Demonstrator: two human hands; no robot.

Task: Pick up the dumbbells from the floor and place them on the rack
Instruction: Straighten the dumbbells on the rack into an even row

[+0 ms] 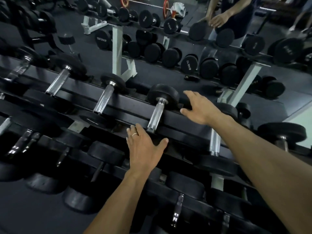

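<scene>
A black dumbbell (pixel 156 114) with a chrome handle lies across the top tier of the black rack (pixel 179 119), its far head against the mirror. My left hand (pixel 143 149), a ring on one finger, rests flat and open just below the handle's near end, covering the near head. My right hand (pixel 199 107) hovers open just right of the far head, fingers spread, holding nothing. Several other dumbbells sit along the same tier, such as one to the left (pixel 104 97) and one to the right (pixel 215 141).
Lower tiers of the rack hold more dumbbells (pixel 99 159). A mirror behind the rack reflects the rack's white frame (pixel 118 48), the dumbbells and a person (pixel 229 16). Dark rubber floor (pixel 33 213) lies at the lower left.
</scene>
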